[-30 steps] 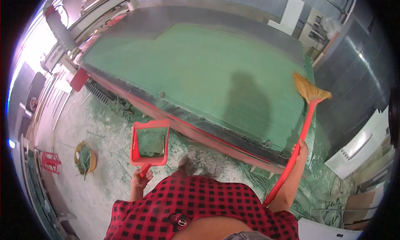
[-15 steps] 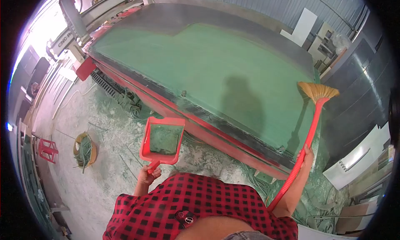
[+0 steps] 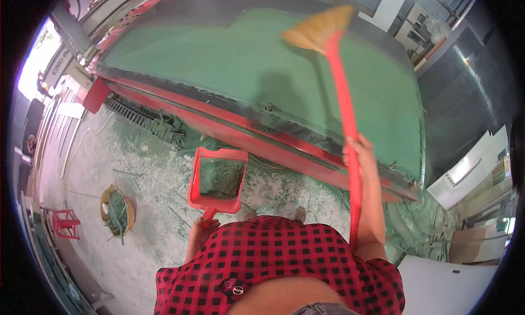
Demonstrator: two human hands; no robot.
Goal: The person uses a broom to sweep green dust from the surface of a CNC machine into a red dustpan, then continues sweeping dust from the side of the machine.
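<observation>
My left hand [image 3: 204,231] is closed round the handle of a red dustpan [image 3: 232,206], held out over the floor. Green dust lies in its pan. In my right hand [image 3: 361,152] is the long red handle of a broom [image 3: 342,91], gripped partway along. The broom's fan of straw bristles [image 3: 320,30] is raised above the green, dust-covered machine bed [image 3: 219,58], apart from the surface as far as its shadow shows.
A red machine edge [image 3: 262,143] runs across in front of me. On the dusty floor stand a basket of green strips [image 3: 117,211] and a red stool [image 3: 66,223]. White panels [image 3: 465,173] lean at the right, and a CNC gantry [image 3: 71,52] rises at the left.
The broom head has swung left and away from the right end of the bed, and my right hand has moved left and up. My left hand still holds the dustpan, nearly in place.
</observation>
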